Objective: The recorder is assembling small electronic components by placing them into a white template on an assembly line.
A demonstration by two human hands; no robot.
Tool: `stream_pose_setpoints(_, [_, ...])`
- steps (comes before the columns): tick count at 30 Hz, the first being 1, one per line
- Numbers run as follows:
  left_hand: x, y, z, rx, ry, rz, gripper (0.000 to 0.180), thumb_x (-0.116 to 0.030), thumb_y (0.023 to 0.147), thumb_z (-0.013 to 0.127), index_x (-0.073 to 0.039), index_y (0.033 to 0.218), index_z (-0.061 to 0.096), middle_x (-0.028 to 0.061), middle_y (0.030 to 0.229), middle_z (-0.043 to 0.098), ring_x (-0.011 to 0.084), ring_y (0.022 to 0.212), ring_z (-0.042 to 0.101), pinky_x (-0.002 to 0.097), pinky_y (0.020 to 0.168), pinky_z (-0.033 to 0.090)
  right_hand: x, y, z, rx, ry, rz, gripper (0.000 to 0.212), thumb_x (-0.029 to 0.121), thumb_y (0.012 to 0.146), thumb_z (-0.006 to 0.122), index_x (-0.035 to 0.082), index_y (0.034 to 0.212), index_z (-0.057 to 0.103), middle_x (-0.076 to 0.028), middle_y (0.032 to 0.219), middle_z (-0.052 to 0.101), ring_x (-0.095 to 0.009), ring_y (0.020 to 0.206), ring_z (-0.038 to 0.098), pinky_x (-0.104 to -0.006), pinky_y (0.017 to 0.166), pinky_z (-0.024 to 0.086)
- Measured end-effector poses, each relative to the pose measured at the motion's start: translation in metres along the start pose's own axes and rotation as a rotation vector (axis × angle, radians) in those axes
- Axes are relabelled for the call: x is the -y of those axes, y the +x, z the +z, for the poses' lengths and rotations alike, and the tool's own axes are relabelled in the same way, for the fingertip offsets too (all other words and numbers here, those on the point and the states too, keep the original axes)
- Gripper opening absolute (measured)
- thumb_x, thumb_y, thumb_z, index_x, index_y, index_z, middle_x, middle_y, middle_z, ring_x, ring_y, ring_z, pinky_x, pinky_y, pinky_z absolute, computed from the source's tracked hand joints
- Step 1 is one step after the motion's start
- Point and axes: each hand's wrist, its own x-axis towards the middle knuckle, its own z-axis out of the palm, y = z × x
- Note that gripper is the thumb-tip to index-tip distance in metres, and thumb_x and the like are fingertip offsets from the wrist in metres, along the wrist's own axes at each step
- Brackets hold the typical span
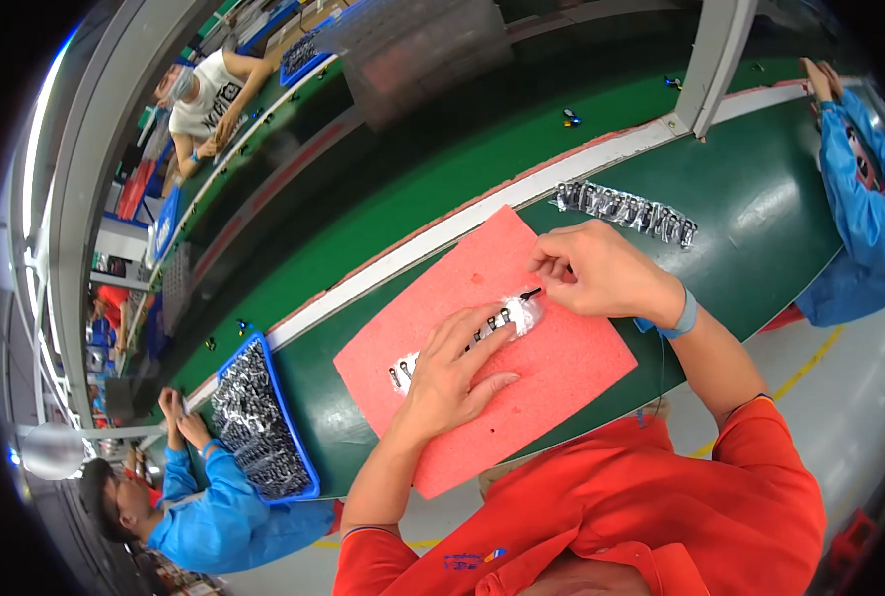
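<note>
A pink foam mat lies at a slant on the green bench before me. Across it runs a whitish clear plastic strip with small black parts in a row. My left hand rests over the strip, fingers stretched out and pressing on it, hiding its middle. Above the strip's right end, my right hand is closed in a pinch. One small black part sticks out beside its thumb; whether the fingers grip it is hidden. Farther right, another strip of black parts lies on the bench.
A blue tray heaped with small black-and-silver parts stands at the left. Beyond the white rail runs a green belt carrying a few small parts. A metal post rises behind. People in blue sleeves sit on both sides.
</note>
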Motion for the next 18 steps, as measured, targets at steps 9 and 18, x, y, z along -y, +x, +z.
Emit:
stream_pose_setpoints(9, [0.001,0.002,0.0,-0.008,-0.006,-0.01,0.055,-0.027,0.08,0.087,-0.006,0.129,0.071,0.0164,0.145,0.06,0.0381,0.13,0.058,0.0481,0.109,0.047,-0.008,0.001,0.013,0.049,-0.043,0.02,0.013,0.006,0.083,0.076,-0.004,0.092,0.075,-0.017,0.08,0.075,-0.027,0.073,0.076,-0.0349,0.069,0.059])
stream_pose_setpoints(18, [0.002,0.003,-0.007,0.028,-0.127,-0.04,0.051,-0.017,0.084,0.084,-0.004,0.131,0.07,0.0178,0.149,0.059,0.0391,0.132,0.059,0.0459,0.109,0.048,-0.013,0.005,0.009,-0.194,-0.015,-0.017,0.014,0.008,0.083,0.077,0.001,0.095,0.08,-0.016,0.083,0.074,-0.03,0.075,0.074,-0.036,0.07,0.058])
